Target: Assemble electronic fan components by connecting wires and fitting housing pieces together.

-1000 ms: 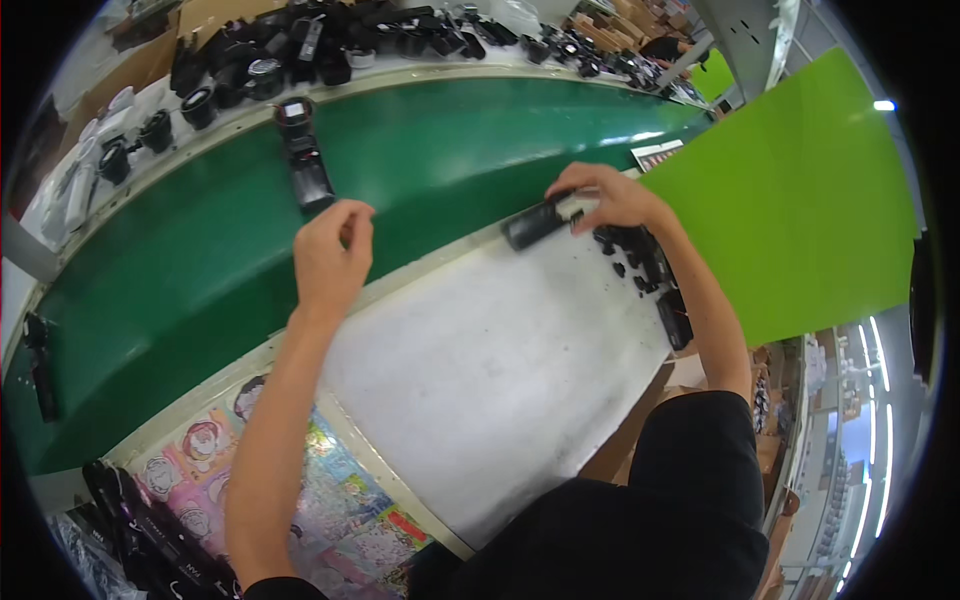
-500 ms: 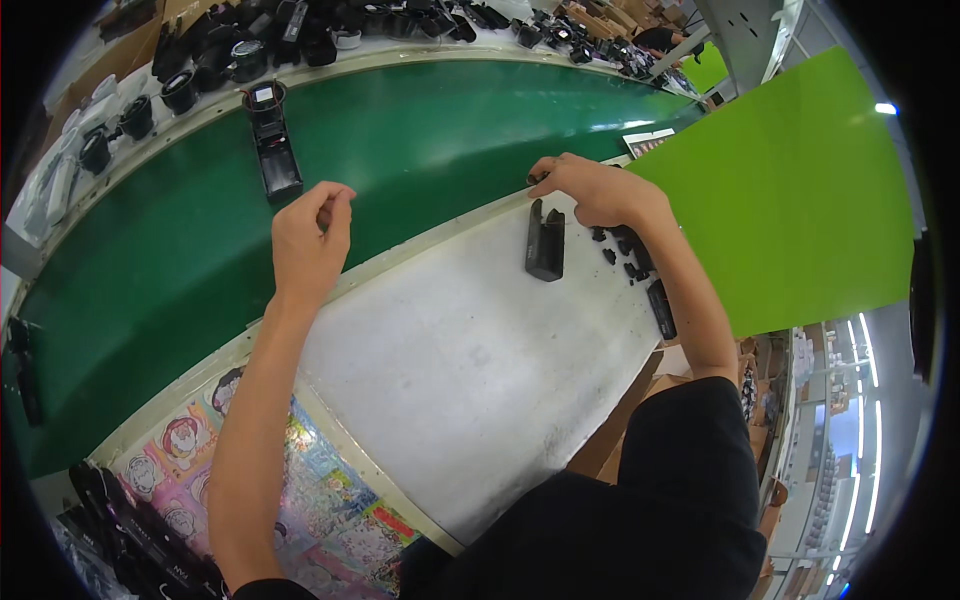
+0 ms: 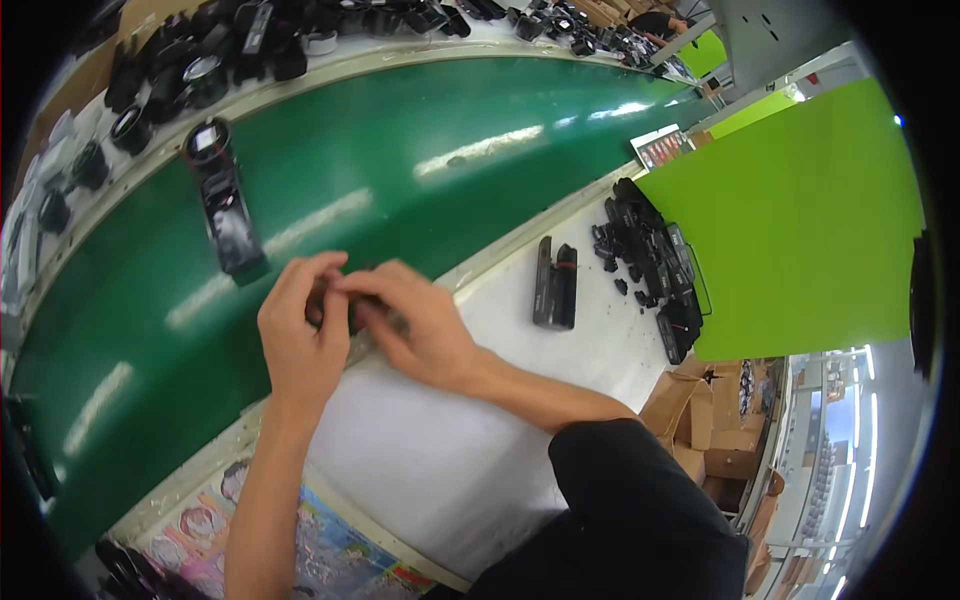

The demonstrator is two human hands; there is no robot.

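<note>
Over the near edge of the green belt (image 3: 395, 115), my two hands meet at the fingertips. My left hand (image 3: 300, 330) is closed in a pinch. My right hand (image 3: 425, 330), slightly blurred, curls its fingers in against it. Whatever lies between the fingers is too small and covered to make out. To the right, on the white tabletop (image 3: 400, 440), stands a black two-part plastic casing (image 3: 556, 285), apart from both hands. Beyond my left hand, a long black housing with a round ring end (image 3: 225, 205) lies on the belt.
Black parts and small pieces (image 3: 650, 255) are heaped at the table's right, beside a bright green panel (image 3: 790, 220). Cardboard boxes (image 3: 715, 425) stand below it. More black parts (image 3: 205, 80) line the belt's far ledge. Colourful printed sheets (image 3: 340, 545) cover the near left.
My right hand has left the small black parts and come left to meet my left hand. The view has shifted, and the heap at the right now shows uncovered.
</note>
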